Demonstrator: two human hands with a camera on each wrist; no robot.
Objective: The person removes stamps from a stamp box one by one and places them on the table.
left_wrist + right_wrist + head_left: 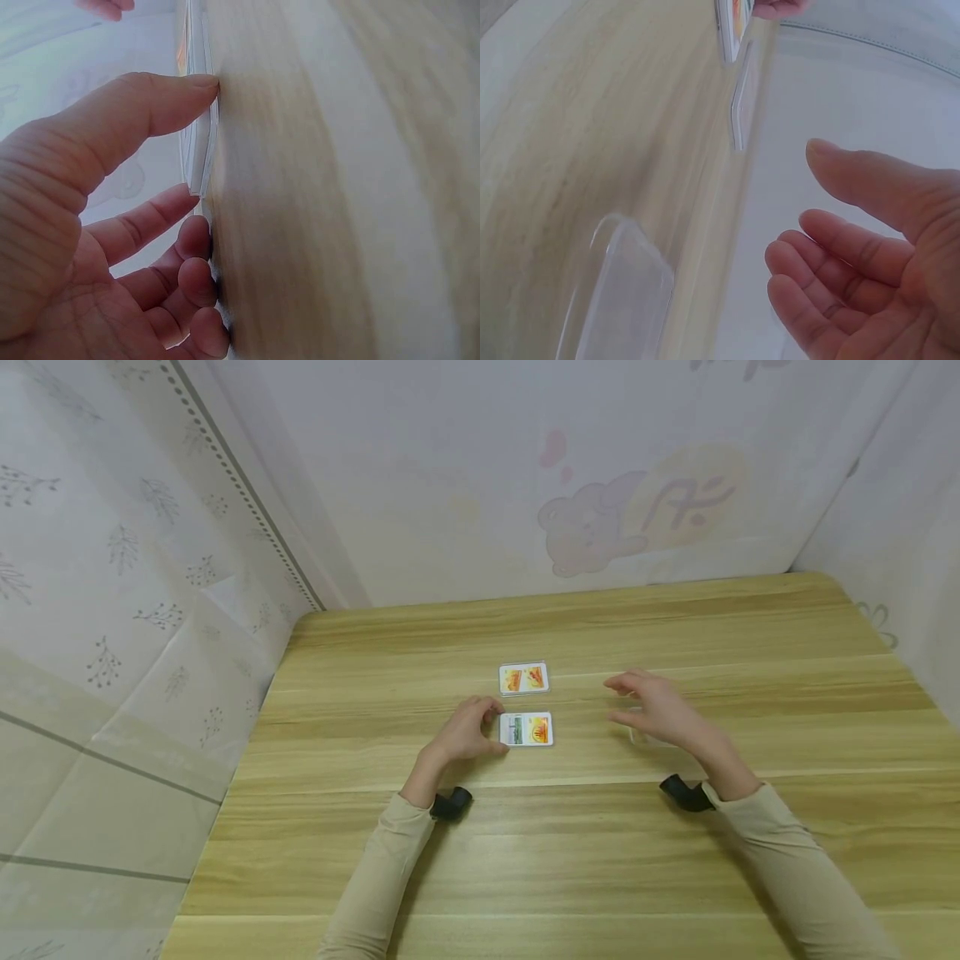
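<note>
My left hand (465, 733) holds the left end of a stack of picture cards (527, 729) lying flat on the table, its thumb on the near edge and index finger at the far edge. The stack's top shows a green picture and an orange one, and a clear case edge (201, 161) surrounds it in the left wrist view. My right hand (660, 708) hovers to the right with fingers loosely bent and nothing in them. Below it lies a clear plastic cover (626, 300), mostly hidden by the hand in the head view.
A second set of cards in a clear case (524, 678), with orange pictures, lies just behind the first. The wooden table (570, 868) meets pale patterned curtains at the back and left (172, 568). Black wrist mounts (452, 804) sit at both cuffs.
</note>
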